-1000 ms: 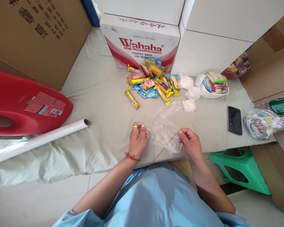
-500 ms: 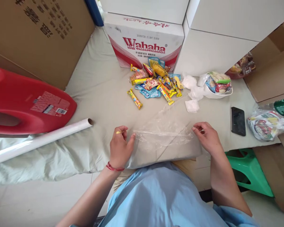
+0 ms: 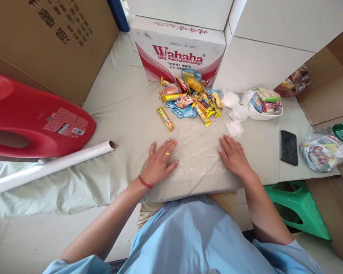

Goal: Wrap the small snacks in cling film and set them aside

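A clear plastic sheet (image 3: 196, 158) lies flat on the cloth-covered table (image 3: 125, 114), its outline hard to make out. My left hand (image 3: 161, 160) rests palm down on its left side, fingers stretched out. On the right side, my right hand (image 3: 233, 156) also lies flat with the fingers extended. Beyond the hands is a pile of small wrapped snacks (image 3: 188, 99), with one yellow snack stick (image 3: 165, 118) lying apart at its near left. White crumpled packets (image 3: 234, 128) sit just past my right hand.
A white tub (image 3: 264, 112) of snacks, a black phone (image 3: 289, 147) and a knotted plastic bag (image 3: 320, 152) are at right. A Wahaha carton (image 3: 180, 57) stands behind. At left are a red jug (image 3: 37, 118), a white roll (image 3: 60, 163) and a cardboard box (image 3: 45, 49). Below right is a green stool (image 3: 300, 209).
Both hands have moved forward and inward, from holding the plastic sheet's raised edge to lying flat on it. The sheet now lies smoother against the table.
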The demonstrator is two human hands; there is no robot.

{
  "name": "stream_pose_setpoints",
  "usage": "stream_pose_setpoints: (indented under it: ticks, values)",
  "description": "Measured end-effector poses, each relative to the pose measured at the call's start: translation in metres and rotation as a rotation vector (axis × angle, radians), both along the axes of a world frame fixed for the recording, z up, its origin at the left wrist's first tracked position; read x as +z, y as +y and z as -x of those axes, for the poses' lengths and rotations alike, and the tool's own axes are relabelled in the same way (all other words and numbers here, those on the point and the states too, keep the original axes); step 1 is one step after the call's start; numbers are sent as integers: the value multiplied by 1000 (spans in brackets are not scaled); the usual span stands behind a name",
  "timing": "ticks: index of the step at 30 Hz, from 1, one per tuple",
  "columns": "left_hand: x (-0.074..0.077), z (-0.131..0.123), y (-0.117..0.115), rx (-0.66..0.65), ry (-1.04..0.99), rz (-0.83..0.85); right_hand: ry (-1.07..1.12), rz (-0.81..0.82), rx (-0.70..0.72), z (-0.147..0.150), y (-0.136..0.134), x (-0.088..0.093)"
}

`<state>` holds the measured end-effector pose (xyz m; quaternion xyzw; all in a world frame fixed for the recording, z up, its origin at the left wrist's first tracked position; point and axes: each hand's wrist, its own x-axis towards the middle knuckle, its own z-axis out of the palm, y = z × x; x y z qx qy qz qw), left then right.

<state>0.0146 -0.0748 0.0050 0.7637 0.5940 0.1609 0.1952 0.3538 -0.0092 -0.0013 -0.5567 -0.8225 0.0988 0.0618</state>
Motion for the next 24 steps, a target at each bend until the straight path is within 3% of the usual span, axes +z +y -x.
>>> stream_pose_setpoints:
  ticks: [5, 8, 10, 12, 14, 16, 18, 20, 24]
  values:
    - [-1, 9, -3, -89, 27, 16, 126, -131, -110, -27, -13, 14]
    - [1, 4, -1, 43, -29, -52, 294, -200, -96, -4, -29, 35]
    - [6, -2, 1, 208, -86, -166, 356, -116, 73, 26, -45, 43]
    - [16, -11, 5, 271, -132, -266, 344, 26, 341, 60, -63, 41]
    - [26, -24, 9, 146, -165, -278, 280, 136, 551, 90, -79, 33]
    - [33, -36, 15, -53, -161, -210, 240, 216, 668, 110, -92, 23]
    - [30, -44, 23, -145, -95, -127, 241, 292, 740, 117, -99, 19]
    - [19, -44, 29, -128, -9, -69, 272, 382, 805, 113, -103, 22]
    - [-2, -34, 32, -79, 88, -68, 478, 602, 981, 88, -100, 50]
